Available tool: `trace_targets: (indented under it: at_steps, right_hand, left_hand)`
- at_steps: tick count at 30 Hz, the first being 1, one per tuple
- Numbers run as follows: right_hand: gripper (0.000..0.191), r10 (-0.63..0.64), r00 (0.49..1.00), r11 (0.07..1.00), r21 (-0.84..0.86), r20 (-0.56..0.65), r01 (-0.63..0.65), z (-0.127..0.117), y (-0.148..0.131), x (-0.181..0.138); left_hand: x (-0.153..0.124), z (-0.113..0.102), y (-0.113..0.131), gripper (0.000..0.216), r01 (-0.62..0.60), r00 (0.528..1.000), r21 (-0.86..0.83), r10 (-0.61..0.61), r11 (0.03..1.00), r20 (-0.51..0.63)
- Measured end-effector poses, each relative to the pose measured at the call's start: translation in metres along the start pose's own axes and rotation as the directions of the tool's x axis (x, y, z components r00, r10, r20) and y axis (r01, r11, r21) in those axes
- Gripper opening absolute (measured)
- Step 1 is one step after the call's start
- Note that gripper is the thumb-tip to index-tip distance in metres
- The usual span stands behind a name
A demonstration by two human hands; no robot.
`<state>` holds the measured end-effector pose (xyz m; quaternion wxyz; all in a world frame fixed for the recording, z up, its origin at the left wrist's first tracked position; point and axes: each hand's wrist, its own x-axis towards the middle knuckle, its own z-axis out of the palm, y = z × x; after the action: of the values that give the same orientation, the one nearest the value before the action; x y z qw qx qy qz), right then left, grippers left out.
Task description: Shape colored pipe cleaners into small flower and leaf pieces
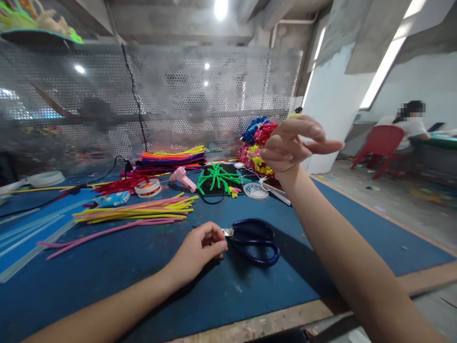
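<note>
My left hand [202, 247] rests on the table with its fingers curled and the thumb pressed toward the fingertips. Whatever it may pinch is hidden or too small to name. Scissors with dark blue handles [255, 242] lie beside it, their blades mostly hidden behind the hand. Raised above the right side of the table, my right hand [298, 143] has bent fingers and a stretched thumb apart from them. Nothing shows in its grasp. Behind the scissors, a bunch of green pipe cleaners [217, 178] lies on a dark pad.
Yellow and pink pipe cleaners [139, 209] lie at left, near a tape roll [148, 187] and a pink glue gun [183, 178]. A round dish of small white pieces [256, 190] stands behind the scissors. A perforated metal screen [214, 95] backs the table. A person [407, 124] sits far right.
</note>
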<state>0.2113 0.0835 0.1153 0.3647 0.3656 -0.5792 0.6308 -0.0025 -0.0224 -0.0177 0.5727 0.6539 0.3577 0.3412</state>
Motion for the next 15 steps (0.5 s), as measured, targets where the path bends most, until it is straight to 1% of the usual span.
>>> trace_targets:
  at_steps: [2,3,4,5,6,7,8,9,10,11,12,13,14,15]
  right_hand:
    - [0.023,0.032,0.996,0.999,-0.04,0.082,-0.029,-0.004,0.0,-0.002]
    - [0.025,0.046,0.994,0.997,-0.067,0.101,-0.039,-0.006,0.0,-0.004]
    - [0.026,0.057,0.995,0.994,-0.101,0.078,-0.049,-0.007,0.001,-0.006]
    - [0.027,0.058,0.998,0.988,-0.144,0.005,-0.056,-0.006,0.001,-0.009]
    - [0.027,0.045,0.994,0.978,-0.2,-0.104,-0.065,-0.005,0.001,-0.011]
    - [0.028,0.012,0.971,0.961,-0.266,-0.237,-0.077,-0.003,0.002,-0.013]
    - [0.029,-0.027,0.929,0.936,-0.336,-0.369,-0.106,0.0,0.001,-0.014]
    - [0.03,-0.052,0.874,0.905,-0.393,-0.484,-0.164,0.004,0.001,-0.015]
    - [0.031,-0.052,0.819,0.867,-0.432,-0.572,-0.247,0.007,0.0,-0.015]
    - [0.031,-0.013,0.771,0.821,-0.447,-0.637,-0.355,0.011,-0.001,-0.014]
    - [0.03,0.059,0.733,0.759,-0.446,-0.678,-0.474,0.013,-0.002,-0.014]
    - [0.027,0.146,0.7,0.671,-0.451,-0.699,-0.589,0.014,-0.002,-0.015]
    - [0.024,0.221,0.667,0.54,-0.48,-0.711,-0.691,0.014,0.0,-0.017]
    - [0.021,0.269,0.638,0.39,-0.524,-0.722,-0.757,0.012,0.003,-0.022]
  left_hand:
    - [0.0,0.0,0.0,0.013,-0.002,1.0,0.0,0.002,1.0,-0.001]
    - [0.0,0.0,0.0,0.013,-0.002,1.0,-0.001,0.002,1.0,-0.002]
    - [0.0,0.001,0.0,0.013,-0.002,1.0,-0.001,0.002,1.0,-0.003]
    - [0.0,0.001,0.001,0.013,-0.002,1.0,0.001,0.002,1.0,-0.003]
    - [0.0,0.001,0.001,0.013,0.0,1.0,0.003,0.0,1.0,-0.002]
    - [0.0,0.001,0.002,0.013,0.002,1.0,0.005,-0.002,1.0,0.0]
    - [0.0,0.001,0.003,0.013,0.004,1.0,0.008,-0.004,1.0,0.001]
    - [0.0,0.001,0.003,0.013,0.007,1.0,0.01,-0.007,1.0,0.0]
    - [0.0,0.001,0.003,0.014,0.009,1.0,0.011,-0.009,1.0,-0.001]
    - [0.0,0.001,0.003,0.014,0.009,1.0,0.012,-0.009,1.0,-0.003]
    - [0.0,0.001,0.003,0.014,0.007,1.0,0.012,-0.007,1.0,-0.004]
    - [0.0,0.001,0.002,0.014,0.003,1.0,0.012,-0.003,1.0,-0.004]
    - [0.0,0.001,0.001,0.015,-0.001,1.0,0.01,0.001,1.0,-0.003]
    - [0.0,0.001,0.001,0.015,-0.007,1.0,0.004,0.007,1.0,0.001]
